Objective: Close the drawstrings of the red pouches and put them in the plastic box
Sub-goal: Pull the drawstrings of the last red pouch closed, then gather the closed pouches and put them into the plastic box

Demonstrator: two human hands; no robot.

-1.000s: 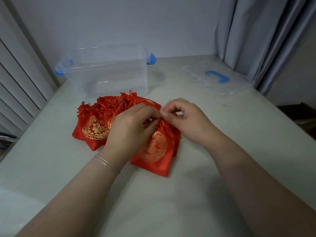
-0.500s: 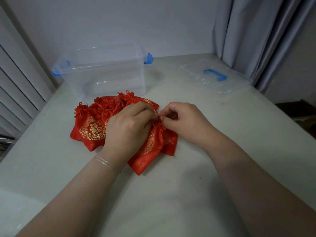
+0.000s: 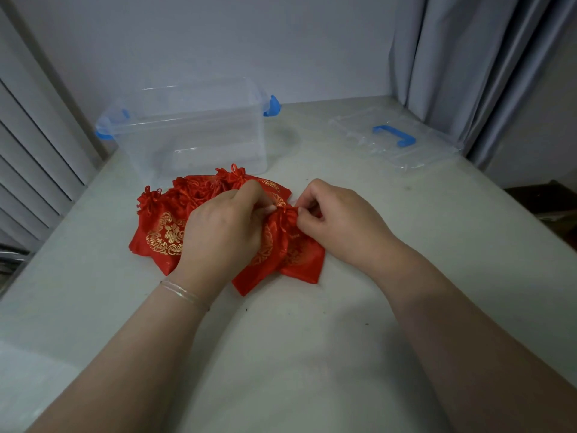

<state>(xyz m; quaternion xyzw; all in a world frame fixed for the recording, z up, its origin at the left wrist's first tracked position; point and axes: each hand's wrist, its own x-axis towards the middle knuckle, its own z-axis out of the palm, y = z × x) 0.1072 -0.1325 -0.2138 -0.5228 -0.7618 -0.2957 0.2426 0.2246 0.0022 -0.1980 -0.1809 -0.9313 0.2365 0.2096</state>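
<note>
A pile of red pouches [image 3: 162, 232] with gold print lies on the table in front of the clear plastic box [image 3: 193, 132]. The nearest red pouch [image 3: 281, 254] sits on top at the right of the pile, its mouth gathered into folds. My left hand [image 3: 224, 232] pinches the left side of that mouth. My right hand [image 3: 340, 223] pinches the right side, fingers closed on the cord or fabric; the cord itself is too small to see. The box stands open, with nothing visible in it.
The box's clear lid [image 3: 393, 139] with a blue handle lies at the back right, near a grey curtain [image 3: 462, 64]. Blue latches [image 3: 272, 106] stick out from the box ends. The grey table [image 3: 312, 354] ends at the left beside window slats.
The top pouch has bunched up: its mouth is drawn tighter and its body is crumpled and turned. My hands stay at its mouth, slightly further apart.
</note>
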